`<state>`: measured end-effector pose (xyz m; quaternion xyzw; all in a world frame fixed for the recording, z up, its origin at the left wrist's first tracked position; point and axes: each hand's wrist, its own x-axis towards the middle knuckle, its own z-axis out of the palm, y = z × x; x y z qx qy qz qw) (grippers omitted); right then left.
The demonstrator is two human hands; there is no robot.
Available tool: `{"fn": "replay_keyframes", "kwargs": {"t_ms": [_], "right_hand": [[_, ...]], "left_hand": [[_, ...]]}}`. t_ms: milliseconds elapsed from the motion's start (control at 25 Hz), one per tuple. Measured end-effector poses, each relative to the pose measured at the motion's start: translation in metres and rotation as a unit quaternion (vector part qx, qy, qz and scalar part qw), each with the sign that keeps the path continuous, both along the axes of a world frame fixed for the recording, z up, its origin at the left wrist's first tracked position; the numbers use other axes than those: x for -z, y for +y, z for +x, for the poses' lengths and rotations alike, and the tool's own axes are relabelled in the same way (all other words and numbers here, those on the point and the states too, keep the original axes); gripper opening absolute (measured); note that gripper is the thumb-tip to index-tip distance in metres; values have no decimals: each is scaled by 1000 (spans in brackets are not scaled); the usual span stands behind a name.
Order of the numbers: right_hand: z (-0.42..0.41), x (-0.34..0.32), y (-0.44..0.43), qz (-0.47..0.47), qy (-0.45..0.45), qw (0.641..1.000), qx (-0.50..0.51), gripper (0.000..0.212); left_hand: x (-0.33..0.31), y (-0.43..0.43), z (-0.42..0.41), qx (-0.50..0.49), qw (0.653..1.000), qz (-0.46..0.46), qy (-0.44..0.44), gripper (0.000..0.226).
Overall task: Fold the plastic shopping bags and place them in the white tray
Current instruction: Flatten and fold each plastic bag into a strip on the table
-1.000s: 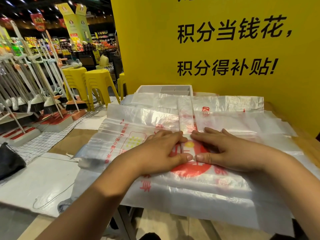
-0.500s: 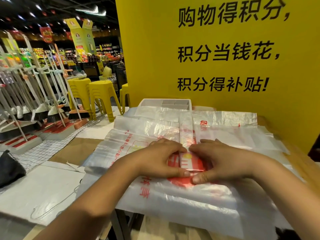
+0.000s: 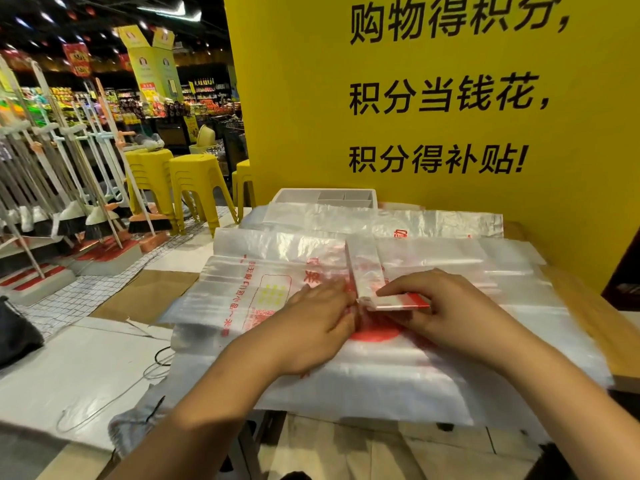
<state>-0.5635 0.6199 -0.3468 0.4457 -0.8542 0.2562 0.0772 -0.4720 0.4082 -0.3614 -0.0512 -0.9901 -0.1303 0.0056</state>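
A long narrow folded strip of clear plastic bag (image 3: 363, 268) with red print lies on top of a pile of flat shopping bags (image 3: 277, 271). My right hand (image 3: 446, 306) pinches the strip's near end and has it turned over to the right as a small flap. My left hand (image 3: 311, 323) lies on the pile just left of the fold, fingertips at the crease. The white tray (image 3: 304, 196), with dividers inside, stands at the table's far edge, partly covered by bags.
A yellow sign wall (image 3: 450, 116) rises right behind the table. Wooden table edge (image 3: 616, 341) shows at the right. Left of the table are yellow stools (image 3: 194, 181), a rack of brooms (image 3: 69, 202) and white sheets on the floor.
The camera view has tilted up. My right hand has lifted the strip's near end and folded it over to the right; the left hand has stayed at the crease.
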Motion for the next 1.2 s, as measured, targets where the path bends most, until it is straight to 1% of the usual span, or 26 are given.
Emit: {"fn": "replay_keyframes", "kwargs": {"t_ms": [80, 200, 320, 440, 520, 560, 640, 720, 760, 840, 880, 920, 1040, 1080, 1120, 1200], "right_hand": [[8, 2, 6, 11, 15, 1000, 7, 27], [16, 6, 14, 10, 1, 1000, 28, 32], [17, 10, 17, -2, -10, 999, 34, 34], [18, 14, 18, -4, -11, 999, 33, 28], [16, 14, 16, -20, -28, 999, 30, 16], [14, 14, 15, -29, -38, 998, 30, 12], [12, 11, 10, -30, -58, 997, 36, 10], [10, 10, 3, -20, -69, 996, 55, 8], [9, 9, -1, -15, -70, 995, 69, 13], [5, 11, -6, -26, -80, 991, 100, 11], [3, 12, -8, -36, -84, 989, 117, 17], [2, 11, -11, -35, -88, 987, 133, 26], [0, 14, -17, -22, -77, 985, 155, 65], [0, 16, -18, -18, -74, 985, 156, 72], [0, 17, -19, -14, -70, 985, 156, 75], [-1, 17, -19, 11, -55, 985, 161, 73]], "left_hand": [[2, 3, -8, -17, 1000, -13, 0, 51], [-2, 0, -23, -37, 999, -33, 18, 47], [-6, -1, -29, -14, 998, -33, 42, 44], [-5, 0, -13, 20, 993, 32, 113, 41], [-3, 3, 0, 57, 987, 94, 120, 40], [-2, 5, 2, 67, 985, 109, 117, 37], [1, 10, -2, 55, 982, 125, 132, 31], [2, 15, -9, 23, 978, 154, 138, 26], [2, 17, -12, 9, 978, 161, 134, 25], [3, 22, -16, -18, 976, 170, 134, 23], [4, 24, -18, -34, 973, 182, 139, 25], [4, 27, -19, -55, 968, 198, 145, 30], [6, 33, -19, -87, 957, 218, 168, 51], [8, 34, -19, -84, 957, 215, 175, 53], [10, 34, -19, -81, 957, 209, 183, 53], [12, 32, -20, -85, 958, 195, 193, 52]]}}
